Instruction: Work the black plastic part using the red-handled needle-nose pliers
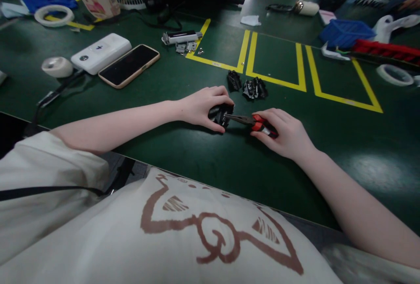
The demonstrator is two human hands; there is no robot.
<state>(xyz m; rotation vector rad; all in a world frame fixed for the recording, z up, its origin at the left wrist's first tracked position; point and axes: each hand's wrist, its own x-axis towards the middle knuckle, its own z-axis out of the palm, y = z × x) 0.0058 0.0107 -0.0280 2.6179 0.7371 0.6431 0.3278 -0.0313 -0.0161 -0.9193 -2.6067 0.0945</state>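
Gripping the black part (221,119) near the head view's centre, our left hand (204,105) curls its fingers around it; at three o'clock, our right hand (286,134) wraps the pliers (257,123). We should brace firmly, levering gently.
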